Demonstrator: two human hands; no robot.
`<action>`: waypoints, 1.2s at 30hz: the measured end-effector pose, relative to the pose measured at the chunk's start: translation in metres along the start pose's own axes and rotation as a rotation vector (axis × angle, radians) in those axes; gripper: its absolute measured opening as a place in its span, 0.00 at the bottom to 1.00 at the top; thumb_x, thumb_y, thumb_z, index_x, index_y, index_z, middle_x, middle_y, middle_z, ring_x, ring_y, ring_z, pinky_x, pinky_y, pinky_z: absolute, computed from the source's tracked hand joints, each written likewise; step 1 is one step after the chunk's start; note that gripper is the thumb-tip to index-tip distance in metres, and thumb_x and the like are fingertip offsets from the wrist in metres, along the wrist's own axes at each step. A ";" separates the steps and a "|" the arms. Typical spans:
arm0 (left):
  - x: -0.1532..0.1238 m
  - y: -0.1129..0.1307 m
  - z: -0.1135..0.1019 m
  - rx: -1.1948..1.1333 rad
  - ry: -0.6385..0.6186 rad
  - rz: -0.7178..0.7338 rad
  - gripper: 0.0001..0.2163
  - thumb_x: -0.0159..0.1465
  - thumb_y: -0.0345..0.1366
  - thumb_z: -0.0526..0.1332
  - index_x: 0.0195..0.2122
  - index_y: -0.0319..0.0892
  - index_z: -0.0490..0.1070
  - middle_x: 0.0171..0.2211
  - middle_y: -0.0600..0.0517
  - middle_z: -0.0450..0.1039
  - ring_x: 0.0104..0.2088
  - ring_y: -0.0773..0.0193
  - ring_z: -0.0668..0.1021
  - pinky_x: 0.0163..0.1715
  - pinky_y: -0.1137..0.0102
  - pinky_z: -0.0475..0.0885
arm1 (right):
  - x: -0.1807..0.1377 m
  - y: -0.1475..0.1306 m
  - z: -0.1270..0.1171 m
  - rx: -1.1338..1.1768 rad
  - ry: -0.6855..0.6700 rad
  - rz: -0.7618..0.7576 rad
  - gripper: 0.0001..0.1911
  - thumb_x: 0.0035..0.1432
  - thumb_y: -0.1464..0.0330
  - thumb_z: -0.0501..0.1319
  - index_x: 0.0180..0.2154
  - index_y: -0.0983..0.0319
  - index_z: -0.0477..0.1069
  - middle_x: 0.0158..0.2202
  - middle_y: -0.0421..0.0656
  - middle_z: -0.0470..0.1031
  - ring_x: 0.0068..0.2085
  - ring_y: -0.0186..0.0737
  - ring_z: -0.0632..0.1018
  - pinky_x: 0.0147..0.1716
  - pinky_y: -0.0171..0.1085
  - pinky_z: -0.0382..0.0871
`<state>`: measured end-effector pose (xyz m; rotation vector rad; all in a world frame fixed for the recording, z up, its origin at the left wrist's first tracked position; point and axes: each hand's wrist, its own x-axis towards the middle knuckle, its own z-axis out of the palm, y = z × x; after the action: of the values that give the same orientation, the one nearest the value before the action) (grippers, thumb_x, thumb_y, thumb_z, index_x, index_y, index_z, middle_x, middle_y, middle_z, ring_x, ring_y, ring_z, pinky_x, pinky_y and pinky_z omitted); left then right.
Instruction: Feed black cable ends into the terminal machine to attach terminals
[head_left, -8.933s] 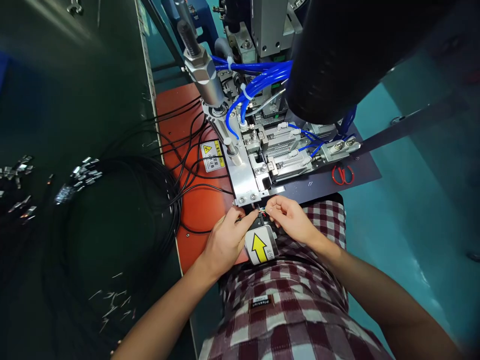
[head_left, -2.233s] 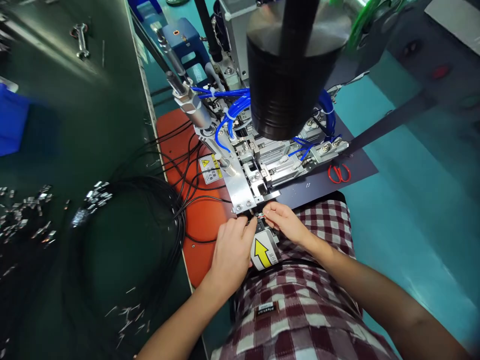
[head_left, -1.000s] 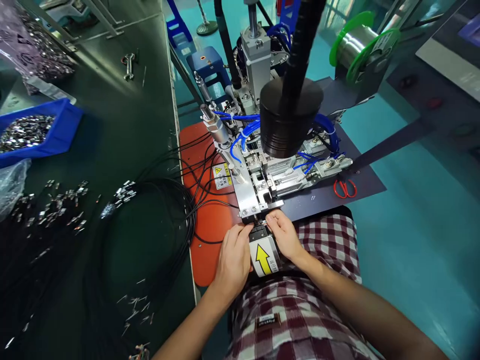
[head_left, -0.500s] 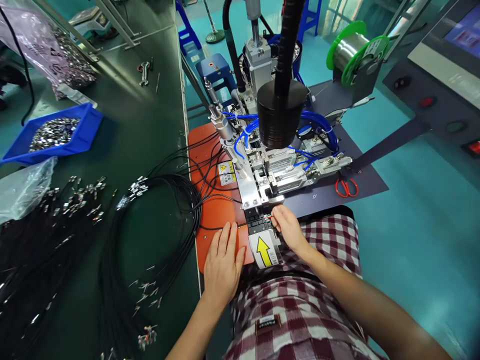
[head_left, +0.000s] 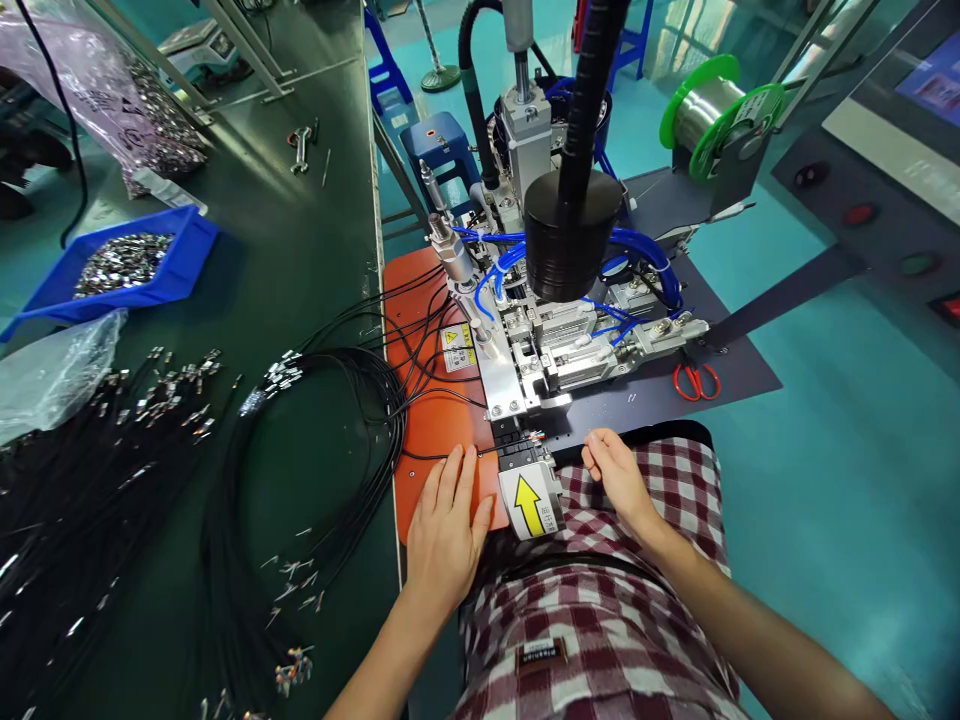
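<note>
My left hand [head_left: 444, 520] lies flat on the orange plate [head_left: 439, 425], fingers stretched out, the tips beside or on a thin black cable [head_left: 424, 457]. That cable runs across the plate into a black fixture [head_left: 514, 440] on the machine. Its stripped end, with small coloured wires [head_left: 537, 437], sticks out on the fixture's right side. Apart from these wires, my right hand [head_left: 619, 475] hovers over the lap with thumb and fingers pinched together; whatever might be between them is too small to make out. A yellow arrow label [head_left: 529, 503] sits just below the fixture.
Coiled black cables [head_left: 394, 400] and a cable pile [head_left: 90, 480] lie on the dark green table. A blue bin [head_left: 176, 270] holds small metal parts. Over the machine hangs a black cylinder [head_left: 574, 240]. Red-handled scissors [head_left: 697, 383] and a green wire spool [head_left: 709, 115] are right.
My right hand has let go of the coloured wires and moved right, away from the fixture. The cable end stays in the fixture. My left hand keeps its place on the plate.
</note>
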<state>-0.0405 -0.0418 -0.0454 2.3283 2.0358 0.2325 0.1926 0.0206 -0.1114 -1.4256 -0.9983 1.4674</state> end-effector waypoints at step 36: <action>0.026 -0.082 -0.014 -0.177 0.181 -0.429 0.08 0.64 0.35 0.53 0.37 0.42 0.70 0.36 0.46 0.66 0.39 0.55 0.71 0.36 0.65 0.66 | -0.039 -0.065 -0.004 -0.052 -0.137 -0.092 0.14 0.65 0.59 0.53 0.30 0.60 0.61 0.24 0.35 0.59 0.24 0.31 0.60 0.25 0.32 0.56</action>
<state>-0.1197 -0.0054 -0.0394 1.7730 2.4189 0.5906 0.1990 0.0050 -0.0369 -1.3111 -1.1788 1.4976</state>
